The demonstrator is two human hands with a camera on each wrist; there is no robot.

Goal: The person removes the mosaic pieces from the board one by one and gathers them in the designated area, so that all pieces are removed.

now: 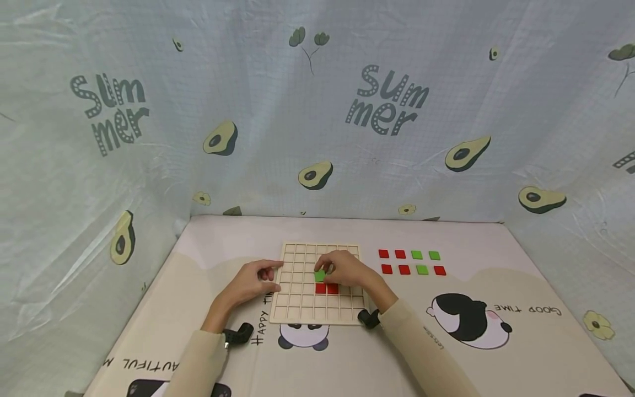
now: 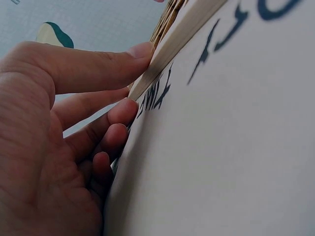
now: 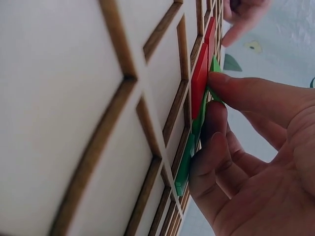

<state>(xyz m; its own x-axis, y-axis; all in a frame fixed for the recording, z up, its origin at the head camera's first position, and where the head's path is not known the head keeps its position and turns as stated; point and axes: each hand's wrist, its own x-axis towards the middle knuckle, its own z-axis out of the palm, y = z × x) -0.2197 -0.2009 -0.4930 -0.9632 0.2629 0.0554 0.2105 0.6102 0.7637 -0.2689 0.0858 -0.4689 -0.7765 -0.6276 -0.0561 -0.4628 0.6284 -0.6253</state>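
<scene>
A wooden grid board [image 1: 292, 314] lies on the table. My left hand [image 1: 250, 281] is at its left edge, with the thumb and index finger spread apart and touching the rim; the other fingers bend loosely in the left wrist view. Over the board, my right hand [image 1: 344, 269] pinches a green square tile [image 1: 319, 276] between thumb and fingertips. The held tile is tilted in the right wrist view. Just nearer than it, two red tiles [image 1: 327, 288] sit side by side in the grid. Another green tile [image 3: 184, 164] lies in the grid beneath my right fingers, hidden from the head view.
Right of the board, red tiles [image 1: 404, 269] and green tiles [image 1: 422, 269] lie in two rows. The tablecloth [image 1: 347, 364] carries printed pandas and lettering. A patterned curtain [image 1: 268, 99] hangs behind the table and along both sides.
</scene>
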